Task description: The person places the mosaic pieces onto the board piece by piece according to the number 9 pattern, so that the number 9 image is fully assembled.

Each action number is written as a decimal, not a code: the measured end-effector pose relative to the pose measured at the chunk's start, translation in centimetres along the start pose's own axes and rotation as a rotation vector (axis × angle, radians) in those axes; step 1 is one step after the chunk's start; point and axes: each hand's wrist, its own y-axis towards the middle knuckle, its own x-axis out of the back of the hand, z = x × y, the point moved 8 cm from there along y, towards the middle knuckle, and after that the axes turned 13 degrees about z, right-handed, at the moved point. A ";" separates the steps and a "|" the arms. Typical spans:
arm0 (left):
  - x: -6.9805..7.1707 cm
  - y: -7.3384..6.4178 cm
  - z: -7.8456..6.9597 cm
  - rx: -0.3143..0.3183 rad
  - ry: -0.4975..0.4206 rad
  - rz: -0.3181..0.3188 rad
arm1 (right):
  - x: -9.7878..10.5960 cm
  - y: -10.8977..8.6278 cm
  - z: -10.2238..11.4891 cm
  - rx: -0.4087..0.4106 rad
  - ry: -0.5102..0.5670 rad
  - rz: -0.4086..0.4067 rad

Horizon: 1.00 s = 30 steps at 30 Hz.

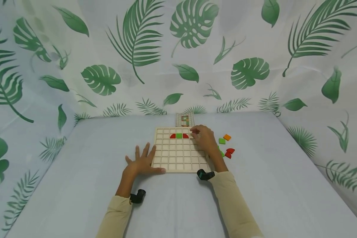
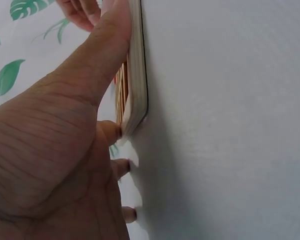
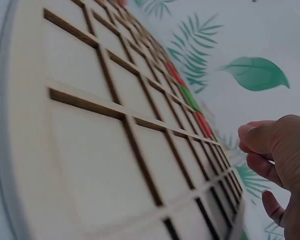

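Observation:
A pale wooden grid board [image 1: 172,155] lies flat, with a red quarter-round tile [image 1: 173,136], a green square tile [image 1: 179,136] and another red quarter-round tile [image 1: 185,136] side by side in its second row. My left hand [image 1: 141,163] is spread at the board's near left corner, thumb along the front edge, a fingertip at the left side. Over the upper right of the board is my right hand [image 1: 205,138], its thumb and index fingertips close together in the right wrist view. I cannot tell whether a small tile is between them.
Right of the board lie an orange tile [image 1: 227,137], a green tile [image 1: 222,141] and red quarter-round tiles [image 1: 230,150], with more green partly behind my right wrist. Behind the board stands a small pattern card [image 1: 185,119]. A leaf-print cloth [image 1: 154,92] surrounds the table.

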 end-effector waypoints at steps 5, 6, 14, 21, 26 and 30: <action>-0.2 0.1 0.1 0.007 0.009 -0.010 | 1.9 -1.3 -1.2 0.006 -0.010 -0.059; -0.3 0.0 0.1 0.008 0.010 -0.010 | 2.2 -1.6 -1.5 0.005 -0.016 -0.066; 0.0 -0.2 -0.3 0.002 0.005 -0.033 | 5.0 -3.9 -3.6 -0.103 -0.008 -0.075; 0.2 -0.3 -0.1 0.014 -0.011 -0.032 | 5.2 -5.1 -5.4 -0.206 0.017 -0.024; 0.1 -0.3 0.0 0.019 -0.021 -0.018 | 5.4 -6.0 -6.4 -0.220 0.035 -0.042; 0.2 -0.3 -0.3 0.018 -0.027 -0.019 | 5.6 -6.3 -7.3 -0.245 0.029 -0.045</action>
